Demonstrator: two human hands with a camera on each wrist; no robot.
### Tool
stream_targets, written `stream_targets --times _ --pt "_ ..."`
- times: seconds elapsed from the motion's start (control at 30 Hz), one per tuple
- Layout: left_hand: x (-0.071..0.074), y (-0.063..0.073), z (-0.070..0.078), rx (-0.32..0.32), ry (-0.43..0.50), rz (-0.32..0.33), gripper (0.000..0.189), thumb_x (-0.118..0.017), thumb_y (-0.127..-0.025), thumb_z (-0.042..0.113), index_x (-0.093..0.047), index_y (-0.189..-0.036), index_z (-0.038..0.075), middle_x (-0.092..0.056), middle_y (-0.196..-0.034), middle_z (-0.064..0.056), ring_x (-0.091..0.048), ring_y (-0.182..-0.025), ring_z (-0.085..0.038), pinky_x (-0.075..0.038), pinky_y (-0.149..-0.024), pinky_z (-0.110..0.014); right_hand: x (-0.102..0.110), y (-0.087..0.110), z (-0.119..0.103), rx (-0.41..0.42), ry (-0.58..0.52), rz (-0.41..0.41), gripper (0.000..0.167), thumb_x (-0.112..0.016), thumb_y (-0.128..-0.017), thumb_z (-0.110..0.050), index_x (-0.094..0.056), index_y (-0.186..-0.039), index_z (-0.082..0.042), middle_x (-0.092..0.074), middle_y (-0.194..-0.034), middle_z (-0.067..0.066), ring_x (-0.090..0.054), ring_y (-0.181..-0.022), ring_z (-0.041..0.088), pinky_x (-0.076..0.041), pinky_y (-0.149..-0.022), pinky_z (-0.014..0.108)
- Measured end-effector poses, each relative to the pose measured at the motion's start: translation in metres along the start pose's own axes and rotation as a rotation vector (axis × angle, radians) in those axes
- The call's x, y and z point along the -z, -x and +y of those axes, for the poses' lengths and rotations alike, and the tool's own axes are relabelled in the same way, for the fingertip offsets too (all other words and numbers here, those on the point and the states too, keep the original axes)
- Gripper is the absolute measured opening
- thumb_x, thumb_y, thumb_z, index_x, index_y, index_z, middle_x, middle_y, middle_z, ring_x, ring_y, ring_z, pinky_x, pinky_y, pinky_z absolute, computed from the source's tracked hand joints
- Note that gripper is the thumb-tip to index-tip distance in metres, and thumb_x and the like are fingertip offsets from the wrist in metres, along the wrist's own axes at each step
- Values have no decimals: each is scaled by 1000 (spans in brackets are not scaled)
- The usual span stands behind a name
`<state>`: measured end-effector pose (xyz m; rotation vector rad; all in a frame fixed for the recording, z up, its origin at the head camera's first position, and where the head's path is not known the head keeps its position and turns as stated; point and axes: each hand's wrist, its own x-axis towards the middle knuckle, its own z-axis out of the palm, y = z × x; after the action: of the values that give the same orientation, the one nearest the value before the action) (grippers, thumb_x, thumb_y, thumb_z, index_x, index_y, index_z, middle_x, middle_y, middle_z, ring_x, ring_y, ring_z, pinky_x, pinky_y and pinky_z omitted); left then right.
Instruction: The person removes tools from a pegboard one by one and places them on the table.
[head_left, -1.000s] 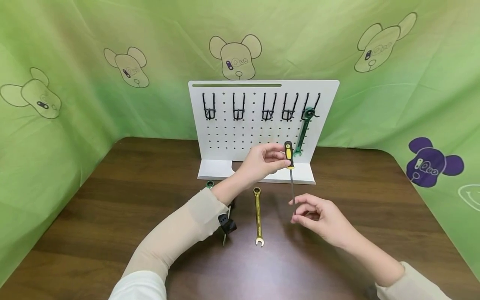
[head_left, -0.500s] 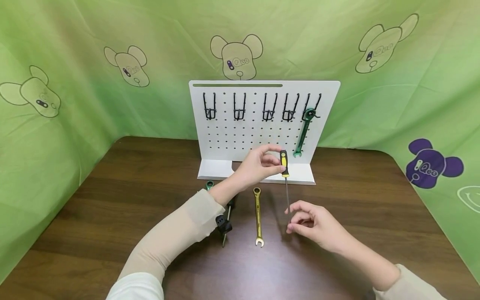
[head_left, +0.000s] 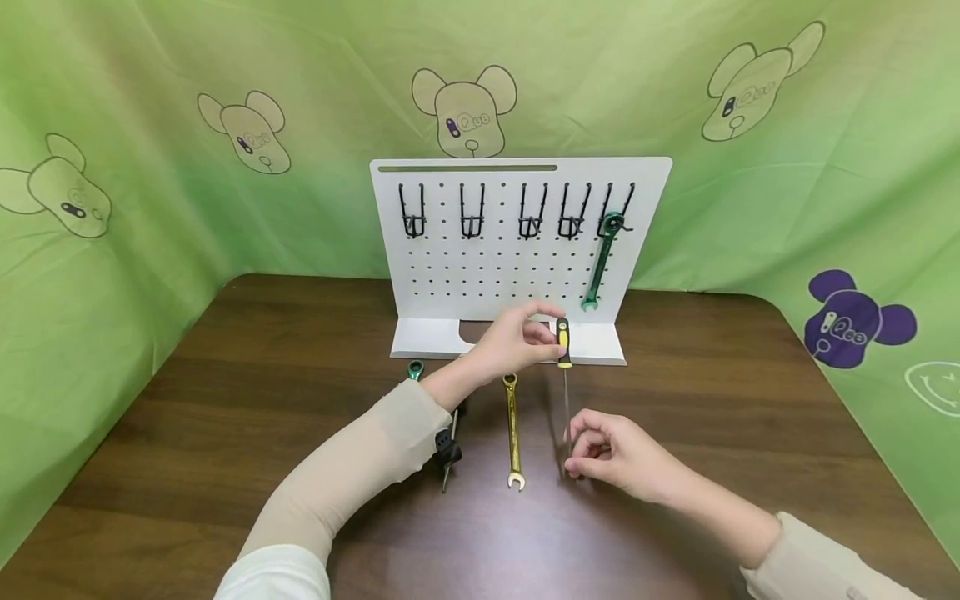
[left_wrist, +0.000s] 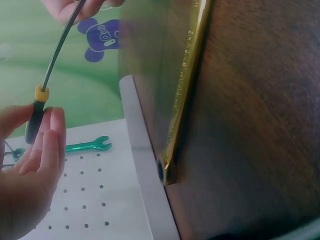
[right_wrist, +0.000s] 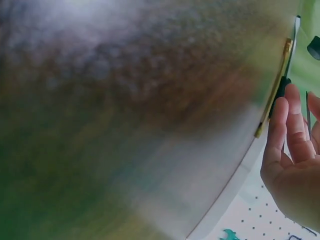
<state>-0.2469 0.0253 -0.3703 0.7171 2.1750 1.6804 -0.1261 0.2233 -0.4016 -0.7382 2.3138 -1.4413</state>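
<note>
Over the table in front of the pegboard, a screwdriver [head_left: 564,343] with a black-and-yellow handle stands nearly upright, its shaft downward. My left hand [head_left: 519,338] pinches the handle between thumb and fingers, which the left wrist view also shows. Lower down, my right hand [head_left: 618,454] pinches the thin shaft [right_wrist: 308,117] near its tip, thumb against curled fingers. A gold wrench [head_left: 513,429] lies on the table to the left of the screwdriver. Under my left forearm, a green wrench [head_left: 416,368] and a second screwdriver [right_wrist: 281,92] with a black handle are partly hidden.
The white pegboard [head_left: 637,173] stands at the back of the wooden table [head_left: 300,325], with several black double hooks [head_left: 472,223] along its upper part. Another green wrench [head_left: 601,265] hangs from the rightmost hook. Green printed fabric [head_left: 322,208] surrounds the table.
Both hands have lowered the screwdriver and brought it slightly left, toward the gold wrench. Their grips on handle and shaft stay the same. The wrenches have not moved.
</note>
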Motion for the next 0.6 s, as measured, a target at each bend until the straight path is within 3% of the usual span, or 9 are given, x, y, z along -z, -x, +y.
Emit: stream_targets --times 0.33,0.6 --pt "-3 -6 -10 64 -108 -38 43 -75 -86 3 -58 -125 0 -74 -94 -18 -72 -85 -18 -53 -74 -18 -1 -2 5 -35 84 -61 23 -74 -85 -6 -54 -92 1 -63 -63 3 -50 -58 -4 -45 -54 18" --pt "-4 -10 -16 82 -179 -45 40 -76 -87 7 -60 -123 2 -75 -93 -14 -70 -83 -14 -50 -71 -18 -2 -6 8 -88 161 -44 24 -76 -83 -8 -54 -89 -1 -55 -59 -9 -45 -51 -4 -40 -50 17"
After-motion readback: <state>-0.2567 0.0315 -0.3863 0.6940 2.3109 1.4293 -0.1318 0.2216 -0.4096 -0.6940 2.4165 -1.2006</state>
